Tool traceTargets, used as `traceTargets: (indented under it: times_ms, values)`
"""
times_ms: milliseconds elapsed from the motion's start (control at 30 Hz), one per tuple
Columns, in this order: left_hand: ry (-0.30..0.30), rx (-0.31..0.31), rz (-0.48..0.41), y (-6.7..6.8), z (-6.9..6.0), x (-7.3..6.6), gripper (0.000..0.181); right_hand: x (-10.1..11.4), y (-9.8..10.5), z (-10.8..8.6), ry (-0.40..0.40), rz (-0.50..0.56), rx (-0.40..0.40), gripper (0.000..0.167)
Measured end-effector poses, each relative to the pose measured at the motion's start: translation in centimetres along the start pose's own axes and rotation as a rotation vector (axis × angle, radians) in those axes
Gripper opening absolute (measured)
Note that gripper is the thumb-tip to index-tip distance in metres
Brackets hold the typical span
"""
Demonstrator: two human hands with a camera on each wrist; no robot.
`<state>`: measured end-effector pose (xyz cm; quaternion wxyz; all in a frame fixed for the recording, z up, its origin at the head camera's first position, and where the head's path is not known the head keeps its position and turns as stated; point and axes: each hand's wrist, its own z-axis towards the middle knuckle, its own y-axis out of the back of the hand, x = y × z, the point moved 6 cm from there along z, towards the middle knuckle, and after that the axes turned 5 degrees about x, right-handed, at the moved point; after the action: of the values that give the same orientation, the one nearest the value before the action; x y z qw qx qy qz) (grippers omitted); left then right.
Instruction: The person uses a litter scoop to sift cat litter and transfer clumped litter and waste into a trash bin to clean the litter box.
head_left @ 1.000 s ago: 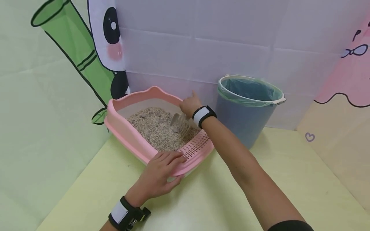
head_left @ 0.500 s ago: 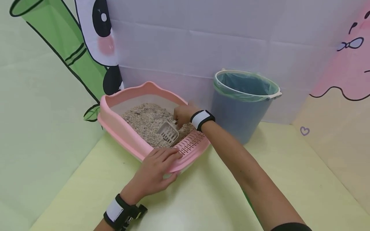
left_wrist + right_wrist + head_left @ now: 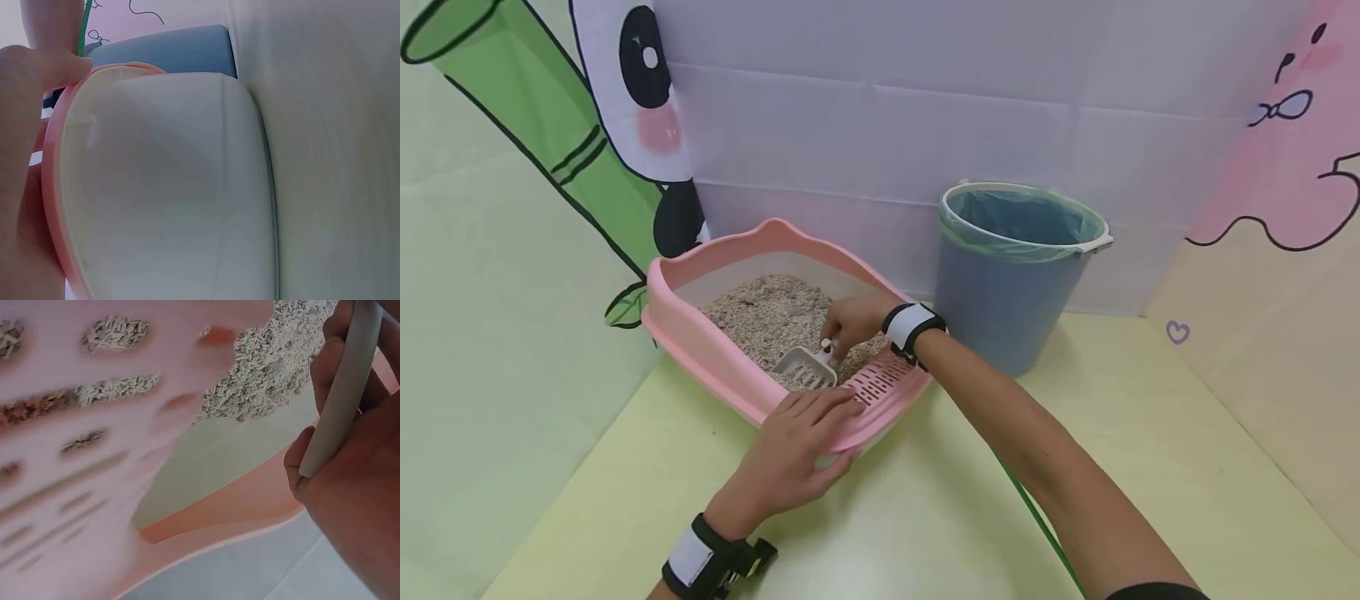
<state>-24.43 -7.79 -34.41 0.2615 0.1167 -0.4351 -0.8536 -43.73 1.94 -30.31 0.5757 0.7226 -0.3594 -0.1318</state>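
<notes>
A pink-rimmed litter box (image 3: 688, 337) holds pale, pellet-like litter (image 3: 763, 304). My left hand (image 3: 793, 454) grips its near rim, fingers over the top edge and thumb on the outer side; the left wrist view shows the box's white outer wall (image 3: 162, 175) beside that hand. Inside the box, my right hand (image 3: 859, 321) holds a light grey slotted litter scoop (image 3: 807, 368) by the handle. The scoop's head lies low at the litter, close to the near left wall. In the right wrist view, fingers wrap the scoop handle (image 3: 344, 394); the scoop's head is out of that view.
Right of the box stands a blue bin (image 3: 1007, 292) lined with a green bag. A perforated pink step (image 3: 880, 379) forms the box's near right edge. Cartoon-printed sheets (image 3: 880, 125) rise behind the pale yellow surface (image 3: 970, 517).
My right hand has brought the scoop from the box's right side toward the near left wall, the head turning lower into the litter. My left hand keeps its grip on the rim.
</notes>
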Motion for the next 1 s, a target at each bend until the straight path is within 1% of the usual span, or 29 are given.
traceTargets:
  times_ms: [100,167,233,300,367,500,600,667,733,833,867,933,1000]
  values:
    - [0.001,-0.005,0.000,0.0,0.2,0.0,0.055,-0.2,0.3,-1.0,0.045,0.056,-0.003,0.040]
    - [0.004,-0.003,0.000,-0.1,0.2,-0.1,0.055,-0.7,0.7,-2.1,0.051,0.128,-0.016,0.034]
    - [0.005,-0.002,0.004,-0.2,0.3,-0.1,0.055,-1.4,1.3,-3.4,0.041,0.200,-0.054,0.025]
    - [0.008,-0.002,0.009,-0.2,0.3,-0.1,0.054,-2.4,2.1,-4.7,0.003,0.266,-0.111,0.017]
    - [0.011,-0.005,0.015,-0.1,0.4,-0.1,0.053,-3.4,2.8,-5.9,-0.045,0.306,-0.177,0.013]
    - [0.006,-0.023,0.023,0.0,0.2,0.0,0.052,-5.3,3.6,-7.7,-0.170,0.380,-0.299,0.014]
    - [0.005,-0.023,0.015,-0.1,-0.2,0.1,0.052,-6.0,3.3,-8.1,-0.227,0.443,-0.379,0.018]
    - [0.010,-0.016,0.010,-0.2,-0.3,0.1,0.052,-6.0,3.0,-8.1,-0.242,0.509,-0.422,0.018]
    - [0.014,-0.010,0.008,-0.2,-0.4,0.2,0.053,-5.9,2.9,-8.1,-0.248,0.539,-0.458,0.020]
    - [0.013,-0.010,0.008,-0.2,-0.3,0.1,0.054,-5.4,2.9,-7.9,-0.256,0.557,-0.487,0.028]
    - [0.010,-0.012,0.010,-0.2,-0.3,0.1,0.054,-5.2,3.0,-7.8,-0.257,0.544,-0.492,0.031]
    - [0.002,-0.016,0.014,-0.2,-0.1,0.1,0.054,-4.9,3.2,-7.7,-0.262,0.534,-0.496,0.033]
    - [-0.004,-0.015,0.018,-0.2,0.0,0.1,0.054,-4.7,3.4,-7.6,-0.264,0.543,-0.498,0.031]
